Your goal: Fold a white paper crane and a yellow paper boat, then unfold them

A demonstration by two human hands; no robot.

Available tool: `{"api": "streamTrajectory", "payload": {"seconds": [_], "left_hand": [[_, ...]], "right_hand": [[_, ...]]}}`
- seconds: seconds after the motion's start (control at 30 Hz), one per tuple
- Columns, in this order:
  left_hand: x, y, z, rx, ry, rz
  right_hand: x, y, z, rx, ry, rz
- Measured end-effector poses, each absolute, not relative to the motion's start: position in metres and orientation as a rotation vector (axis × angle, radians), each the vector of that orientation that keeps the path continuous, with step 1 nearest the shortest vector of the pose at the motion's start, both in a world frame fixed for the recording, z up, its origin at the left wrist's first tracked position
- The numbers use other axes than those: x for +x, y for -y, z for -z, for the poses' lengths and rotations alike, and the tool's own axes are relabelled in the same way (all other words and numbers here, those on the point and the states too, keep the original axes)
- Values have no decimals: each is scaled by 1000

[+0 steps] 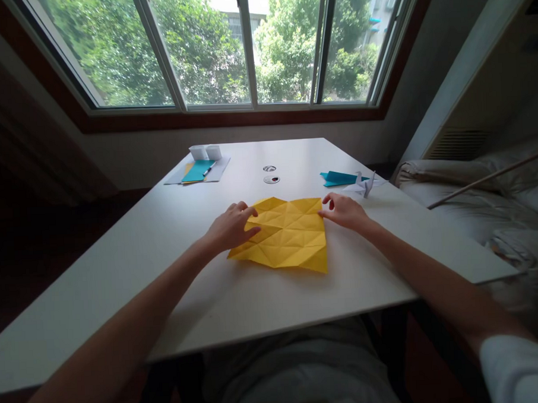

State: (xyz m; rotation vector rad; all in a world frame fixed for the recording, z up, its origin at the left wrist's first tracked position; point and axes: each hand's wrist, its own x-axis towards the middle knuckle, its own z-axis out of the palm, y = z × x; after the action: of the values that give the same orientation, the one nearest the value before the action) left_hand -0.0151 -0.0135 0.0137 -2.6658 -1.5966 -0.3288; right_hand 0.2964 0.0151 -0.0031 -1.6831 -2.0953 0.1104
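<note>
A pale fabric sleeve (517, 372) is showing on the right arm, nearest of all. Past the near edge of a smooth white worktop (203, 317), about midway along, a creased yellow square of paper (288, 233) is lying between the hands, its surface rising slightly along crossing folds. The left hand (232, 227) is opening over the sheet's left edge, thumb and fingers apart. The right hand (342, 210) is curling loosely at the right edge, close to the far right corner; whether its fingertips are pinching the paper, I cannot tell. Just beyond that hand, a white folded-paper crane (364, 185) is standing toward the worktop's right edge, beside a pointed teal folded-paper piece (340, 178). Farther up the middle, two round discs (271, 179) are lying one behind the other. Toward the far left corner, a flat teal sheet (197, 171) is resting on other papers, a slim pen (209, 168) lying at its right side, and two small white box-like pieces (198, 153) are standing behind.
</note>
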Motion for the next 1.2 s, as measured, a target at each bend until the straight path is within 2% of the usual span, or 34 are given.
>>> {"api": "streamTrajectory", "payload": {"seconds": [0.17,0.33,0.57,0.7,0.9,1.2], "left_hand": [[2,28,-13,-2819,1398,102],[-2,28,-12,-2891,1420,8],[-22,13,-12,-3050,1598,-179],[-28,7,-11,-3137,1556,-190],[-42,0,-11,-3029,1550,35],[-63,-15,-21,-2915,2171,160]], "right_hand": [[291,-12,10,-1328,2444,-8],[281,-3,7,-1166,2702,-188],[278,4,-5,-1022,2690,-301],[284,1,-6,-1090,2609,-235],[304,-11,1,-1395,2604,-167],[308,-19,9,-1438,2601,-334]]}}
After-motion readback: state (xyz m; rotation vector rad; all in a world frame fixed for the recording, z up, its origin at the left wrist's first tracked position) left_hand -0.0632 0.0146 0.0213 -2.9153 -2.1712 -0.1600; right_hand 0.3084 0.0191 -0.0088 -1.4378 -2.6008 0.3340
